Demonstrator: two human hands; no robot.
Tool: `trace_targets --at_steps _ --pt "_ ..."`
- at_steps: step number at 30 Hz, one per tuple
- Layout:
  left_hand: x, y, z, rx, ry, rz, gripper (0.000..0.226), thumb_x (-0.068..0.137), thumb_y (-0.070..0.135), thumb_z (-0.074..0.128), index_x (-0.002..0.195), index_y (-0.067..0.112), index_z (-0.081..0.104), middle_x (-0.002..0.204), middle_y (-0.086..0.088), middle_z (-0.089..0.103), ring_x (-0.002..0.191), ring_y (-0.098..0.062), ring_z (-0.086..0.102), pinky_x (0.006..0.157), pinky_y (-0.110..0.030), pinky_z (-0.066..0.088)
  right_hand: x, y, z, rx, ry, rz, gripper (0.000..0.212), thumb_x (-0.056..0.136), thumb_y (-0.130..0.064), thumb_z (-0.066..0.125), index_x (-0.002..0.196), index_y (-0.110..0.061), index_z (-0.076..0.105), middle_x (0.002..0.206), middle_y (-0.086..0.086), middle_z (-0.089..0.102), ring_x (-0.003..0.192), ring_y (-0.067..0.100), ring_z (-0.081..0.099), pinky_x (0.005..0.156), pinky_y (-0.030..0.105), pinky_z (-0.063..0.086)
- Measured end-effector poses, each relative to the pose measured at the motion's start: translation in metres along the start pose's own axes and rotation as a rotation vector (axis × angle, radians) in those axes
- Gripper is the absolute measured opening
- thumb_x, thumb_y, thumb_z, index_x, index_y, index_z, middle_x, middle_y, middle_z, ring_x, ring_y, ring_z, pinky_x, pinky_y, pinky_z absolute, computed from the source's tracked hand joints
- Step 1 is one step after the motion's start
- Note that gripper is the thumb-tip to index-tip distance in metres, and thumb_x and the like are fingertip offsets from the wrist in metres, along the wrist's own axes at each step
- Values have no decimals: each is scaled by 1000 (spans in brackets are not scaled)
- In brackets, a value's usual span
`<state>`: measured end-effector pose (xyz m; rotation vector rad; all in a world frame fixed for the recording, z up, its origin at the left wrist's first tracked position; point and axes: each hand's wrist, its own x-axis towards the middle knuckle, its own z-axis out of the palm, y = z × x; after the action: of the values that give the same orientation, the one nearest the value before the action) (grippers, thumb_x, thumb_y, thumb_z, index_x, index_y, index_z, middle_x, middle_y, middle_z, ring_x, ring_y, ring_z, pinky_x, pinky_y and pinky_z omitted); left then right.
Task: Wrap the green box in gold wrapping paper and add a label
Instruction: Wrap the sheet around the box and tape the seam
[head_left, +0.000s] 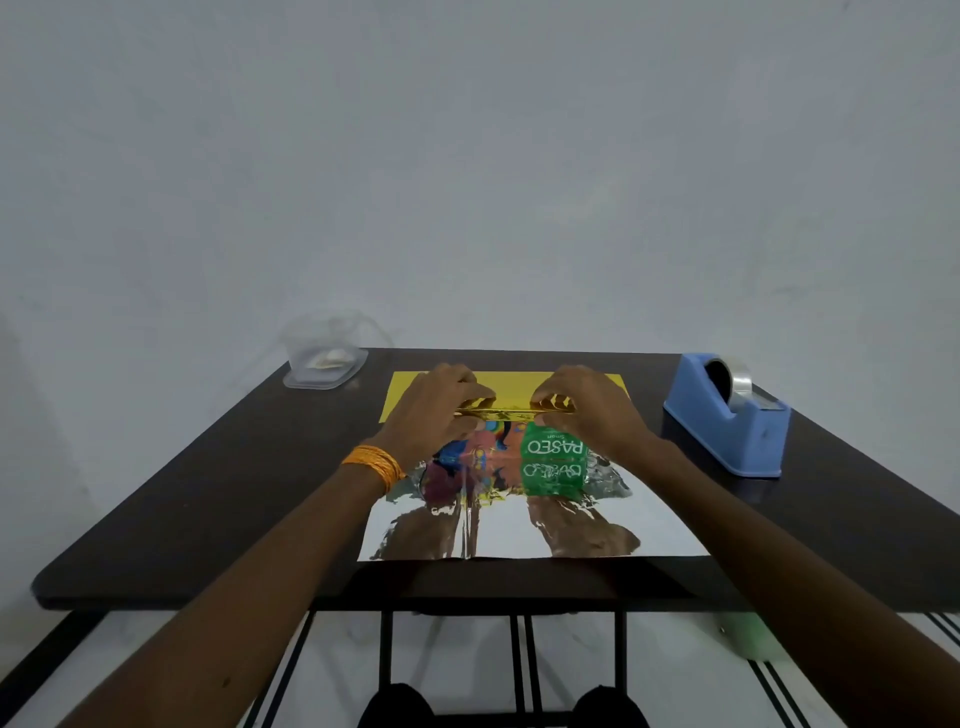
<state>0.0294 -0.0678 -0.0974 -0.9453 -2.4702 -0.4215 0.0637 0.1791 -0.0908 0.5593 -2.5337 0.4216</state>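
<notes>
A dark rectangular table stands against a pale grey wall. The green cardboard box sits mid-sheet on shiny gold wrapping paper. The left hand and the right hand, fingers curled, each pinch a folded gold edge of the paper above the box. A blue plastic tape dispenser stands to the right and a clear plastic container at the far left corner.

"PASEO" — white lettering, upside down — on the green box
</notes>
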Motion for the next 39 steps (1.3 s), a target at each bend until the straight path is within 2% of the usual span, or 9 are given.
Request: trace_targets --at_steps 8,11,15,18,20,22,24,33,39 --pt "-26 -56 -35 58 -106 -224 81 57 15 93 131 22 60 119 -3 62 107 -26 54 86 -47 49 4 1 -1 -3 -22 14 23 78 -31 84 98 -24 74 92 -4 64 84 15 58 69 39 52" --pt "-24 -54 -44 33 50 -289 63 67 5 79 125 21 60 117 -3 63 108 -26 57 83 -45 52 5 2 2 9 -21 19 23 77 -31 84 97 -24 74 91 -3 63 83 14 57 69 41 52" --pt "-19 -30 -44 -639 438 -694 43 74 -10 58 109 15 57 96 1 55 80 -12 53 58 -24 43 4 4 5 25 -13 28 23 77 -31 85 97 -24 74 90 -3 63 83 15 57 69 42 52" --pt "-24 -13 -28 -1098 779 -1021 13 70 17 57 81 16 51 72 0 46 64 -17 44 58 -30 34 3 3 6 56 -4 44 23 77 -30 85 96 -24 74 90 -3 62 84 14 56 69 41 51" --pt "-32 6 -16 -1207 805 -1108 33 71 34 60 98 15 56 88 -3 52 81 -21 50 69 -37 39 3 3 6 70 -3 54 23 78 -29 85 96 -25 73 91 -4 62 84 13 57 70 40 51" --pt "-35 26 -3 -1197 684 -1105 63 88 35 61 140 10 36 123 -9 48 108 -25 48 84 -39 39 3 1 6 69 -3 55 23 78 -28 84 97 -25 72 93 -5 63 85 13 57 70 39 51" --pt "-36 40 8 -1113 642 -1050 78 93 31 62 153 12 16 141 -10 41 116 -23 43 89 -36 36 3 -2 6 59 -1 53 23 79 -28 84 99 -25 72 94 -6 62 86 12 56 70 35 50" --pt "-41 34 35 -886 573 -864 83 80 15 81 147 26 35 129 -1 58 117 -20 56 74 -19 50 4 -5 4 21 2 65 21 81 -29 82 98 -25 72 94 -6 62 86 12 55 67 29 43" --pt "-43 29 40 -832 594 -864 82 80 16 81 148 31 37 115 6 64 117 -25 59 85 -36 58 4 -7 3 12 11 47 19 83 -25 81 100 -23 73 96 -5 63 88 12 54 66 27 38"
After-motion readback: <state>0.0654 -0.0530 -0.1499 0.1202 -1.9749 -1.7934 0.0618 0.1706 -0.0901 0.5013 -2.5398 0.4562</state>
